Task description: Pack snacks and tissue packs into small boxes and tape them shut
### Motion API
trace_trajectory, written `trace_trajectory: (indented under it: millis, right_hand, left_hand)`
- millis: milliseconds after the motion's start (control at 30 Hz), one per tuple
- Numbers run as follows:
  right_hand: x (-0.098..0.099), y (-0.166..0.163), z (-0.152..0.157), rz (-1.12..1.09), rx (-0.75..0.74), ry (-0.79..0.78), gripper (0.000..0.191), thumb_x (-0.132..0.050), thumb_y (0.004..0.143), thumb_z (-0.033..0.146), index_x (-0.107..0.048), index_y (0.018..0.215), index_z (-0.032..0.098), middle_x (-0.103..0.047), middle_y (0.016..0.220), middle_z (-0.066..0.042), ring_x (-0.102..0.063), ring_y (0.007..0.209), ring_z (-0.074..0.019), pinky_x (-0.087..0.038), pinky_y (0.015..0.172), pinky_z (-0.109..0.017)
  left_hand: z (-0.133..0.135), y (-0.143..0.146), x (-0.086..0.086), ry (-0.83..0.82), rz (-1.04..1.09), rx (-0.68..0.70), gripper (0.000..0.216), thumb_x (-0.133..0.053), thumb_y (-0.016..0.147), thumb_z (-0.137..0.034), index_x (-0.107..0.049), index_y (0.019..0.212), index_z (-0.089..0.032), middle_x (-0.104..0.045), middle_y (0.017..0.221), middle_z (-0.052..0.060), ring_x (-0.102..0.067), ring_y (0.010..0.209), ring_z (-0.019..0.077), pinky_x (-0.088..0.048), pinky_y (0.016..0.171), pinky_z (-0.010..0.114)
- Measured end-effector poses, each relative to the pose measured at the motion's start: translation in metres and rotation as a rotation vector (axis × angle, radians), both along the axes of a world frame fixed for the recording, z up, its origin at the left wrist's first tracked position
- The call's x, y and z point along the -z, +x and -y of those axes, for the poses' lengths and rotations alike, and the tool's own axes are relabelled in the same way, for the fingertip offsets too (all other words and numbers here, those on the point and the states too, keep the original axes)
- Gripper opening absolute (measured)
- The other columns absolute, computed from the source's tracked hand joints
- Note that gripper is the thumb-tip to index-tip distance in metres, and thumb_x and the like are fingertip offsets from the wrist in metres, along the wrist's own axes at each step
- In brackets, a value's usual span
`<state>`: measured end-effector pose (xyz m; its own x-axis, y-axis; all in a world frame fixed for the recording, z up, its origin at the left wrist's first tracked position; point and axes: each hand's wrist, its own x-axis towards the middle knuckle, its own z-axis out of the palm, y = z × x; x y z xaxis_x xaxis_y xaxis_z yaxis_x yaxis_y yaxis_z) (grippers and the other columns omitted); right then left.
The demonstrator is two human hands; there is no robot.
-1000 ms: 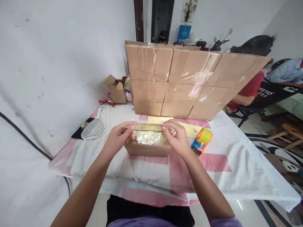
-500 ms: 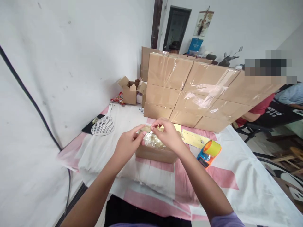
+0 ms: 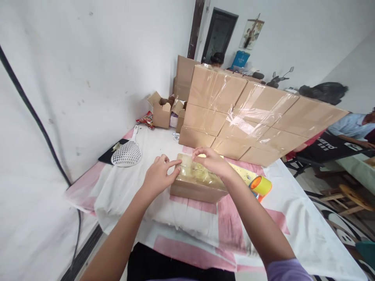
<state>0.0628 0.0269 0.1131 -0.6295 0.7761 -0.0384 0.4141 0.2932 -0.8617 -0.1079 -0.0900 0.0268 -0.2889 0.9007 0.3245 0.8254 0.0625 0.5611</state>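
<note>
A small brown cardboard box [image 3: 193, 189] with glossy clear tape over its top lies on the white and pink cloth in front of me. My left hand [image 3: 159, 175] touches the box's left end, index finger stretched along the top edge. My right hand [image 3: 212, 162] rests on the far top edge, fingers pressing down on the taped surface. An orange and blue tape dispenser [image 3: 260, 186] with a yellow roll lies just right of the box, partly behind my right forearm.
A wall of taped cartons [image 3: 249, 117] stands behind the box. An open small carton [image 3: 161, 111] and a snack packet [image 3: 146, 119] sit at the back left. A white perforated scoop [image 3: 126, 153] lies on a dark pad. People sit at the right [image 3: 348, 128].
My hands have gone from pinching the tape above the box's middle to lying flat on its top. The view has swung a little to the right.
</note>
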Motion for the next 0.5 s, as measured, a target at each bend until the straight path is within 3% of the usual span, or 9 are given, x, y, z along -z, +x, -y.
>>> trace_trajectory:
  millis: [200, 400, 500]
  right_hand:
    - [0.041, -0.019, -0.010, 0.362, 0.091, 0.299, 0.016, -0.067, 0.082, 0.026, -0.062, 0.068, 0.020, -0.063, 0.106, -0.008, -0.053, 0.117, -0.0306, -0.036, 0.102, -0.048]
    - [0.045, -0.020, -0.005, 0.443, 0.074, 0.382, 0.014, -0.066, 0.084, 0.033, -0.064, 0.079, 0.020, -0.062, 0.109, -0.009, -0.054, 0.115, -0.0304, -0.037, 0.098, -0.048]
    - [0.039, -0.015, -0.012, 0.550, 0.204, 0.541, 0.035, -0.076, 0.075, 0.046, -0.060, 0.090, 0.018, -0.059, 0.115, -0.014, -0.053, 0.116, -0.0352, -0.038, 0.097, -0.049]
  left_hand:
    - [0.006, 0.000, 0.014, 0.149, -0.115, 0.077, 0.045, -0.046, 0.100, -0.034, -0.063, 0.140, -0.022, -0.055, 0.113, 0.012, -0.050, 0.105, 0.0273, -0.048, 0.091, 0.044]
    - [0.012, -0.001, 0.036, 0.348, -0.214, 0.266, 0.031, -0.057, 0.099, -0.038, -0.072, 0.125, -0.029, -0.054, 0.144, 0.009, -0.042, 0.129, 0.0309, -0.037, 0.108, 0.049]
    - [0.012, -0.002, 0.041, 0.345, -0.218, 0.291, 0.031, -0.059, 0.099, -0.038, -0.071, 0.125, -0.029, -0.061, 0.142, 0.007, -0.044, 0.131, 0.0305, -0.037, 0.105, 0.048]
